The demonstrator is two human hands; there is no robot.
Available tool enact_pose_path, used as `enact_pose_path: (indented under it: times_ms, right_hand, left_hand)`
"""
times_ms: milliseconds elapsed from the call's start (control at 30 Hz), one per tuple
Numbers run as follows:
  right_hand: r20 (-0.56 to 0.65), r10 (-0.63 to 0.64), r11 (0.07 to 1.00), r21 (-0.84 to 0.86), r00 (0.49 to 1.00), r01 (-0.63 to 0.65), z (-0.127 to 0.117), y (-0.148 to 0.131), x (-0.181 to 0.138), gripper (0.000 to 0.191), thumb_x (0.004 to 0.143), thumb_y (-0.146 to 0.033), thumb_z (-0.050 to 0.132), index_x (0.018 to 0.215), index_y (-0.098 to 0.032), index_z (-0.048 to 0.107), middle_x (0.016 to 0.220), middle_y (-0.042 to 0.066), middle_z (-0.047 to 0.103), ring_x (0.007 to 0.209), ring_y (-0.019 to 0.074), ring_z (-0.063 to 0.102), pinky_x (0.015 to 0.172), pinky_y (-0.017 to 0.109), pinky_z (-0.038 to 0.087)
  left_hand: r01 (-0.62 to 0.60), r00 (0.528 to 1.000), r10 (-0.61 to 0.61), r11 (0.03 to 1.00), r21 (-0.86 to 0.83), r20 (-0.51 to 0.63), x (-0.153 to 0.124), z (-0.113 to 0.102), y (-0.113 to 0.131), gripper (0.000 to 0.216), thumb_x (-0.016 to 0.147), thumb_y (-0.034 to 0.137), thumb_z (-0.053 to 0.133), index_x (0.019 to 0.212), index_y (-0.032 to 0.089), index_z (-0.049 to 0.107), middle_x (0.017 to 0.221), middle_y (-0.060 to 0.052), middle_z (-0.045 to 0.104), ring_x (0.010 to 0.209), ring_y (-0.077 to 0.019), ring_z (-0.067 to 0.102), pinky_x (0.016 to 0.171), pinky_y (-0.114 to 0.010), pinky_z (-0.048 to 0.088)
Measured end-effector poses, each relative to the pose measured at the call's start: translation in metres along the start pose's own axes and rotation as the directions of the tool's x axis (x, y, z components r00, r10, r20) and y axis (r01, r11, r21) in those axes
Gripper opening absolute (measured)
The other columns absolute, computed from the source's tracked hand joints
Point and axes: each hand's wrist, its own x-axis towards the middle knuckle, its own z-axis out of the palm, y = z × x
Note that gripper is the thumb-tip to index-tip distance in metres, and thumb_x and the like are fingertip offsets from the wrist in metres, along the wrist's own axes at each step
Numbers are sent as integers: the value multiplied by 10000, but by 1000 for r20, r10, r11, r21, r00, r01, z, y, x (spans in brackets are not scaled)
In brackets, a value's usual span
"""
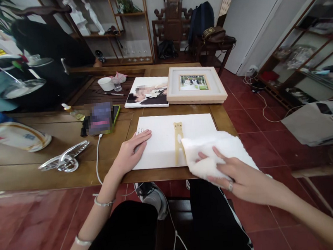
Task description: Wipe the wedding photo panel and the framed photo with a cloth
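Observation:
A white board [162,141] lies flat at the near edge of the wooden table [37,175], with a pale wooden stand piece [178,141] on it. My left hand [132,149] rests flat on the board's left edge, fingers stretched out. My right hand [235,177] grips a white cloth [215,150] that lies over the board's right corner, next to the wooden piece.
Behind the board lie a photo print [147,91] and a cream picture frame [195,84]. A phone [100,117] with a white cable, a metal ornament [64,159], a plate [16,136], a bowl [105,83] and a carved chair [172,27] are around.

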Motion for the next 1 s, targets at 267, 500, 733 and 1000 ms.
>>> enact_pose_path:
  times_ms: [267,500,733,1000]
  right_hand:
    - [-47,20,1000,-19,999,-21,-14,15,27,447,939,-573,389,674,-231,501,735,51,609,887,266,603,761,363,437]
    - [-261,-14,999,46,965,27,-43,42,110,438,930,-539,419,631,-220,445,674,14,540,672,189,523,679,325,368]
    - [-313,-62,998,-21,948,58,-32,35,115,435,948,-492,406,595,-245,346,549,-14,434,733,240,583,764,363,405]
    - [-65,-83,995,-52,994,80,2,-12,14,354,967,-429,413,735,-223,584,1263,80,636,1332,346,437,992,446,414]
  left_hand:
    - [3,1000,-3,1000,-1,1,1,-1,2,344,947,300,478,1218,192,662,1320,-76,613,1282,-237,528,1169,-471,303]
    - [7,1000,-7,1000,4,5,2,-1,2,348,945,294,475,1223,195,659,1323,-73,610,1285,-231,526,1161,-473,319]
    - [6,1000,-6,1000,3,10,2,-1,2,346,949,302,468,1220,200,657,1326,-74,607,1284,-224,529,1159,-483,316]
    - [13,1000,-13,1000,0,6,1,0,2,343,950,317,471,1221,218,657,1329,-62,607,1290,-228,521,1171,-490,295]
